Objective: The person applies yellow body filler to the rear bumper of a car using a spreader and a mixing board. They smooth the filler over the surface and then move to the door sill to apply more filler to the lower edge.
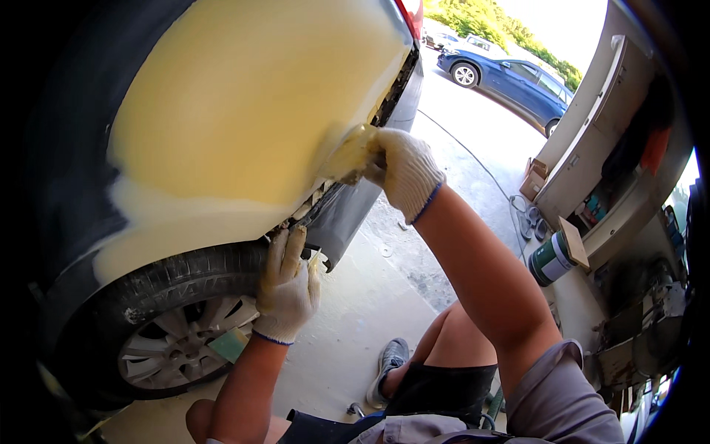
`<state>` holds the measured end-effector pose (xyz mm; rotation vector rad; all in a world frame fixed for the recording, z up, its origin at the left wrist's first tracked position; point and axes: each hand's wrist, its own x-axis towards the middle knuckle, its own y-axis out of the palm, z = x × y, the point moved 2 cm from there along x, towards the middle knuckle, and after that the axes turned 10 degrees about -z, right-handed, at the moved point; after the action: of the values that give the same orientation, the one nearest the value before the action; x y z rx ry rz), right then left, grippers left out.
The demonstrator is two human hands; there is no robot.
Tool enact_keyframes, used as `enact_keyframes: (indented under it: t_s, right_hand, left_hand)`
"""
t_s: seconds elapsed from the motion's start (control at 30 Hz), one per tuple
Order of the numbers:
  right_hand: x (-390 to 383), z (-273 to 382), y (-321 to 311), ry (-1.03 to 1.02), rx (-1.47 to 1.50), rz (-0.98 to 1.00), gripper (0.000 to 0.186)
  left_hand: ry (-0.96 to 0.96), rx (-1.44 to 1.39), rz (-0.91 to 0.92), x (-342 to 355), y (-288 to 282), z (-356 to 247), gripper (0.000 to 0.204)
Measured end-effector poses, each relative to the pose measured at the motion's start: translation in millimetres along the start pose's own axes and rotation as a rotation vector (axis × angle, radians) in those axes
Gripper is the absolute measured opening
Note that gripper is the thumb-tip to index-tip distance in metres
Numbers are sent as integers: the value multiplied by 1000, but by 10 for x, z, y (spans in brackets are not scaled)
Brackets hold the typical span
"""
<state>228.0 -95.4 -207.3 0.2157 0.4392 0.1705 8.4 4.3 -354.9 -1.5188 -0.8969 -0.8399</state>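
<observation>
A car's rear fender (222,96) carries a broad patch of yellow filler with pale, feathered edges. My right hand (405,166), in a white knit glove, is closed on a flat putty spreader (347,154) smeared yellow and slightly blurred. The spreader is against the fender's rear edge, beside the gap to the grey bumper (370,200). Lower down, my left hand (287,288), gloved and stained yellow, has its fingers stretched up to the wheel-arch corner. They touch the edge there. Below them is the black tire (185,274) with its silver wheel.
A flat green piece (229,345) sits against the wheel near my left wrist. To the right stand a green-and-white bucket (551,260), shoes, a cardboard box (534,179) and cabinets (592,148). A hose (473,159) crosses the ground outside. Farther off is a blue car (510,78).
</observation>
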Motion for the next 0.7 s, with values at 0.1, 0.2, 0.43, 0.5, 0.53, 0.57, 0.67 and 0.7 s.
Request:
enact_keyframes:
  t_s: [0.1,0.2,0.43,0.5,0.53,0.57,0.67,0.7]
  right_hand:
    - [343,-347,-534,-494,-163,245,10]
    - [174,-393,-344,-291,-144,178,20]
    - [85,-249,-109,-723,-631,253,22]
    - [195,-248,-104,-650,-527,328,15]
    - [206,-219,-164,-830,-651,379,10]
    - [-3,-213,-143,-962,-819,402,6]
    - [-221,-313,-186,-455,-384,213,6]
    - [-227,-403,-197,-128,-89,113,6]
  left_hand:
    - [36,0,-29,-19,78,-76,38]
    - [34,40,-27,-73,58,-8,38]
    - [18,-7,6,-49,41,-5,44]
    - [-32,-82,-17,-71,82,0,35]
    - [-65,-130,-31,-77,100,-4,31]
    - [-78,-117,-28,-104,80,30,32]
    - [-84,-92,-8,-123,66,53,40]
    - [-76,-71,10,-125,55,60,51]
